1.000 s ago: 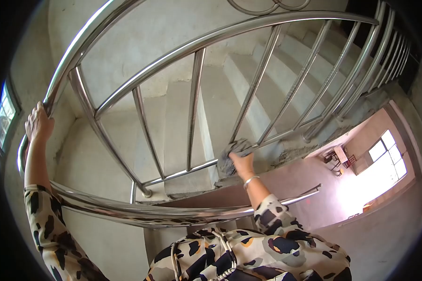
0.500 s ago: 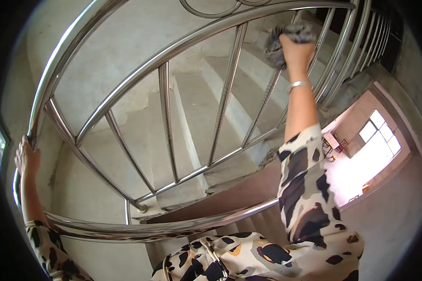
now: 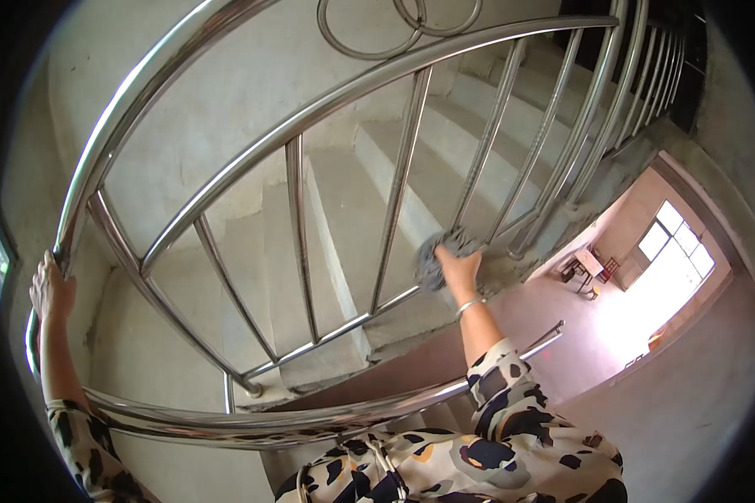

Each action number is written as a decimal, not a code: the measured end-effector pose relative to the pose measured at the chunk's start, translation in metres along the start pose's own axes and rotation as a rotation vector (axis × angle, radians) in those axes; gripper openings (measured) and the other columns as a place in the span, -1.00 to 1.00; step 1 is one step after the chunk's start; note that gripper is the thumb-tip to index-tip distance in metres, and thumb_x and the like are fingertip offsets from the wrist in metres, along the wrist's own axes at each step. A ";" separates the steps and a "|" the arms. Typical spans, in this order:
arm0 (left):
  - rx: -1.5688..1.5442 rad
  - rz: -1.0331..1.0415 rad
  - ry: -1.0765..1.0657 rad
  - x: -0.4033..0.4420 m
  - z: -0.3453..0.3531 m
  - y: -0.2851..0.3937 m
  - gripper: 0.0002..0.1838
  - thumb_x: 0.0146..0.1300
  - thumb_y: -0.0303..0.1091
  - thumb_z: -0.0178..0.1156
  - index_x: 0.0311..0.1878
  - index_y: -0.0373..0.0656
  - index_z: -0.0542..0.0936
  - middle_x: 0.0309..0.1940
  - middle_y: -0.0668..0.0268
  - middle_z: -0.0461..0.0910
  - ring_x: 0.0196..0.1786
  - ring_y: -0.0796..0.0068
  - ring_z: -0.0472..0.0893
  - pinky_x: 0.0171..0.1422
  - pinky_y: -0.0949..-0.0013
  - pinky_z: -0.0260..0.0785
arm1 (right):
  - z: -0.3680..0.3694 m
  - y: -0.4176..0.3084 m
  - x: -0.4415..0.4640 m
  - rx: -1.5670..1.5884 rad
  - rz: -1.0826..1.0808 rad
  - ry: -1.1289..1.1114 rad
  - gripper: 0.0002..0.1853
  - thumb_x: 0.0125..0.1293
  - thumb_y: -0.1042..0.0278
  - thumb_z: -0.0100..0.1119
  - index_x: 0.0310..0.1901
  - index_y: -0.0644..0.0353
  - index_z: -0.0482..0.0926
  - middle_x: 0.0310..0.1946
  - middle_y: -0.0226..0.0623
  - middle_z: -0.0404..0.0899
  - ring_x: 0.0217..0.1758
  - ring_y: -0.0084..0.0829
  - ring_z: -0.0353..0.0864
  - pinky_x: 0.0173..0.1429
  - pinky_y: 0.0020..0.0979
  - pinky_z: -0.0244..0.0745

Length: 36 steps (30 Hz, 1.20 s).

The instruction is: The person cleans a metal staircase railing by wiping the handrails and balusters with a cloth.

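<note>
At the far left, my left hand (image 3: 52,289) is wrapped round the thick metal handrail (image 3: 101,159). My right hand (image 3: 460,270), with a bracelet at the wrist, grips a crumpled grey cloth (image 3: 438,258). The cloth is pressed round the lower end of a slanting baluster (image 3: 486,134), where it meets the thin bottom rail (image 3: 352,325). Part of the cloth and the joint behind it are hidden by my fingers.
Concrete steps (image 3: 344,210) rise behind the railing towards the upper right. A curved lower handrail (image 3: 252,423) crosses in front of my body. Down at the right, a room holds a small table (image 3: 589,261) near a bright window (image 3: 678,239).
My right hand and the cloth went up to the upper part of a baluster, then came back down to the bottom rail. My left hand stays on the handrail; the view has shifted slightly.
</note>
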<state>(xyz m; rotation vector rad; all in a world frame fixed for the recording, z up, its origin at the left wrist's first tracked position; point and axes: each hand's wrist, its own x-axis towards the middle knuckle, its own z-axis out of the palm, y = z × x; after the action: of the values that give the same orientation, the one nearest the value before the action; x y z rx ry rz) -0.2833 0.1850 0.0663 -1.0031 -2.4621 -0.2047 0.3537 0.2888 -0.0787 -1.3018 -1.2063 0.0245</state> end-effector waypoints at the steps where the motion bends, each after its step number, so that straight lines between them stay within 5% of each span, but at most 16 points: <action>1: -0.010 -0.002 0.008 -0.001 -0.001 0.001 -0.23 0.02 -0.31 0.13 0.35 -0.17 0.14 0.20 0.11 0.34 0.22 0.16 0.35 0.27 0.16 0.18 | -0.006 -0.029 0.021 0.089 -0.039 0.053 -0.74 -0.13 0.36 0.28 -0.36 0.26 0.54 -0.46 -0.19 0.60 -0.36 -0.26 0.60 -0.21 -0.32 0.46; 4: -0.014 0.001 0.012 -0.003 -0.005 0.003 -0.23 0.01 -0.32 0.13 0.35 -0.19 0.14 0.20 0.11 0.34 0.22 0.16 0.35 0.27 0.15 0.18 | -0.020 -0.113 0.099 0.111 -0.198 0.277 -0.76 -0.08 0.38 0.27 -0.35 0.28 0.53 -0.43 -0.21 0.59 -0.34 -0.31 0.58 -0.18 -0.27 0.48; 9: -0.027 -0.012 -0.029 -0.007 -0.011 0.005 -0.23 -0.01 -0.35 0.11 0.35 -0.20 0.14 0.21 0.10 0.32 0.24 0.16 0.33 0.29 0.17 0.16 | -0.038 -0.188 0.218 -0.129 -0.550 0.416 -0.62 -0.18 0.24 0.31 -0.33 0.33 0.55 -0.40 -0.07 0.60 -0.29 -0.05 0.58 -0.08 -0.23 0.46; 12: -0.002 -0.008 0.056 0.006 0.016 -0.007 -0.22 -0.01 -0.35 0.11 0.35 -0.19 0.13 0.22 0.10 0.31 0.24 0.16 0.34 0.29 0.17 0.16 | -0.041 -0.202 0.204 0.028 -0.347 0.268 -0.60 -0.16 0.14 0.29 -0.44 0.40 0.58 -0.37 0.05 0.62 -0.23 -0.07 0.60 -0.07 -0.24 0.46; 16: 0.013 0.019 0.117 0.012 0.026 -0.012 -0.24 0.00 -0.34 0.11 0.34 -0.18 0.15 0.18 0.13 0.34 0.18 0.17 0.38 0.24 0.16 0.21 | -0.005 -0.095 0.150 0.025 -0.280 0.422 -0.55 -0.13 0.17 0.29 -0.25 0.37 0.53 -0.34 -0.09 0.60 -0.25 -0.13 0.58 -0.07 -0.23 0.46; 18: 0.027 0.029 0.116 0.018 0.032 -0.018 -0.25 0.01 -0.34 0.13 0.33 -0.18 0.16 0.13 0.16 0.38 0.15 0.18 0.40 0.18 0.15 0.26 | -0.001 -0.059 0.090 0.135 -0.097 0.083 -0.59 -0.13 0.28 0.28 -0.23 0.31 0.45 -0.22 -0.01 0.55 -0.15 -0.16 0.54 -0.04 -0.24 0.42; 22: 0.043 0.040 0.116 0.015 0.030 -0.014 -0.24 0.00 -0.34 0.14 0.34 -0.17 0.15 0.13 0.16 0.38 0.13 0.18 0.42 0.16 0.16 0.27 | 0.011 0.038 -0.022 -0.341 -0.029 -0.045 -0.36 -0.22 0.23 0.41 -0.06 0.32 0.40 -0.18 0.05 0.47 -0.05 0.02 0.48 0.03 -0.16 0.41; 23: 0.045 0.040 0.113 0.015 0.029 -0.012 -0.24 0.00 -0.35 0.13 0.34 -0.17 0.14 0.14 0.15 0.37 0.15 0.18 0.40 0.19 0.15 0.24 | 0.004 0.036 -0.032 -0.324 -0.060 -0.123 -0.45 -0.23 0.26 0.41 -0.15 0.32 0.47 -0.22 0.06 0.51 -0.10 -0.03 0.53 0.00 -0.24 0.43; 25: 0.045 0.021 0.112 0.014 0.030 -0.014 -0.24 0.01 -0.37 0.12 0.35 -0.17 0.12 0.17 0.14 0.34 0.19 0.17 0.36 0.25 0.15 0.18 | -0.017 0.019 -0.016 -0.049 0.225 -0.317 -0.54 -0.21 0.28 0.41 -0.23 0.33 0.53 -0.26 -0.03 0.58 -0.20 -0.20 0.58 -0.05 -0.32 0.45; 29: -0.004 0.015 0.085 0.015 0.032 -0.014 -0.23 -0.01 -0.40 0.11 0.35 -0.17 0.12 0.17 0.15 0.34 0.19 0.17 0.34 0.27 0.16 0.15 | -0.059 -0.042 0.076 0.409 0.204 0.085 -0.64 0.02 0.25 0.30 -0.24 0.39 0.58 -0.17 -0.17 0.61 -0.14 -0.42 0.57 0.01 -0.34 0.43; 32: -0.004 0.027 0.125 0.023 0.045 -0.021 -0.23 -0.02 -0.42 0.11 0.34 -0.18 0.13 0.15 0.15 0.35 0.17 0.16 0.35 0.25 0.16 0.15 | -0.104 -0.113 0.189 0.225 -0.161 0.320 -0.44 0.03 0.09 0.30 -0.11 0.48 0.52 -0.12 0.03 0.57 0.04 -0.20 0.49 0.17 -0.26 0.29; 33: -0.002 0.023 0.136 0.025 0.049 -0.023 -0.23 -0.02 -0.42 0.11 0.34 -0.18 0.13 0.15 0.15 0.35 0.16 0.16 0.35 0.25 0.16 0.15 | -0.111 -0.134 0.229 0.013 -0.355 0.601 -0.69 0.06 0.28 0.28 -0.23 0.36 0.60 -0.24 -0.23 0.62 -0.20 -0.46 0.57 -0.05 -0.39 0.45; 34: -0.008 0.018 0.140 0.026 0.054 -0.025 -0.23 -0.02 -0.42 0.11 0.34 -0.18 0.13 0.15 0.15 0.35 0.16 0.16 0.35 0.25 0.16 0.15 | -0.123 -0.150 0.271 -0.017 -0.503 0.632 -0.61 -0.02 0.18 0.31 -0.25 0.35 0.61 -0.29 -0.14 0.65 -0.25 -0.32 0.62 -0.06 -0.33 0.47; 36: -0.003 0.033 0.171 0.027 0.059 -0.030 -0.23 -0.03 -0.44 0.10 0.34 -0.19 0.14 0.15 0.14 0.35 0.17 0.15 0.35 0.25 0.16 0.15 | -0.137 -0.188 0.323 -0.466 -0.491 0.542 -0.49 -0.13 0.07 0.33 -0.24 0.37 0.60 -0.18 0.04 0.55 0.00 -0.10 0.47 0.16 -0.23 0.34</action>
<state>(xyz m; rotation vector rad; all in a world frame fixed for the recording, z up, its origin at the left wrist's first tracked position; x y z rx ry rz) -0.3423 0.1987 0.0288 -0.9847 -2.2899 -0.2713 0.4798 0.3233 0.2975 -1.2506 -1.0499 -0.9535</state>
